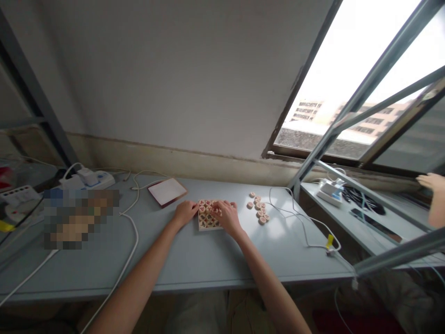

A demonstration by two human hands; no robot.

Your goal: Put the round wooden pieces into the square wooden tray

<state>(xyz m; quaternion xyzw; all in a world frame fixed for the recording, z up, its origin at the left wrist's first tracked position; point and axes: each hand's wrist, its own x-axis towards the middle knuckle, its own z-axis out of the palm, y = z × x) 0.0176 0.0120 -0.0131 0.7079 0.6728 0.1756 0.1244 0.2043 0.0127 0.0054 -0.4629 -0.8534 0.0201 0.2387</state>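
Here, both hands on the desk (194,260): left hand (185,212) beside the box of chess pieces (207,215), fingers curled; right hand (226,215) over it, fingers spread.

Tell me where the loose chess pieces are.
The loose pieces lie on the table, right of the tray and the right hand, beside a white cable.
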